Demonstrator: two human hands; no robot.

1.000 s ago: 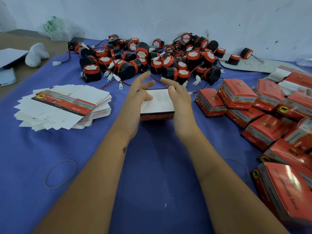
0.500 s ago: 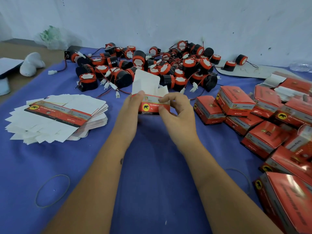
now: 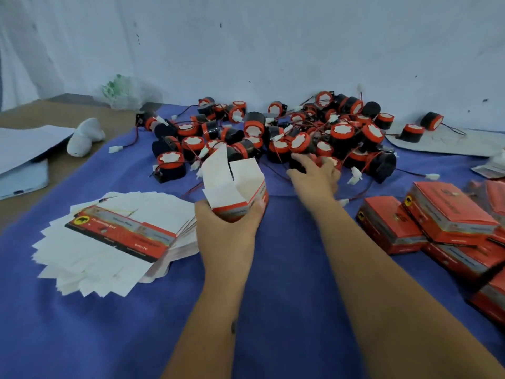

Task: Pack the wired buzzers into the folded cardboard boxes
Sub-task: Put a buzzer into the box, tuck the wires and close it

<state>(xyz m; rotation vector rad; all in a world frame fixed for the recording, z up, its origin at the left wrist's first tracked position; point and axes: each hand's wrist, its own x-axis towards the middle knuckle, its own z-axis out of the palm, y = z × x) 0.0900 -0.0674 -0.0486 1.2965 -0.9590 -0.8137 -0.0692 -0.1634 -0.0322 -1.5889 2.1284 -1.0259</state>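
Note:
My left hand (image 3: 226, 228) grips a red and white cardboard box (image 3: 235, 184) from below and holds it upright, with its white top flaps standing open. My right hand (image 3: 314, 177) reaches forward into the near edge of the pile of wired buzzers (image 3: 341, 132). Its thumb and fingers curl around a black and red buzzer (image 3: 296, 163) there. The buzzers are black cylinders with red caps and thin red and black wires ending in white plugs.
A fanned stack of flat unfolded boxes (image 3: 114, 231) lies at the left on the blue cloth (image 3: 109, 324). Several closed red boxes (image 3: 388, 222) are piled at the right. A white object (image 3: 84, 138) and papers (image 3: 24, 146) sit at the far left, the wall behind.
The box has gone from flat to opened up. My left hand now holds it alone, while my right hand has let go and moved forward to the buzzer pile.

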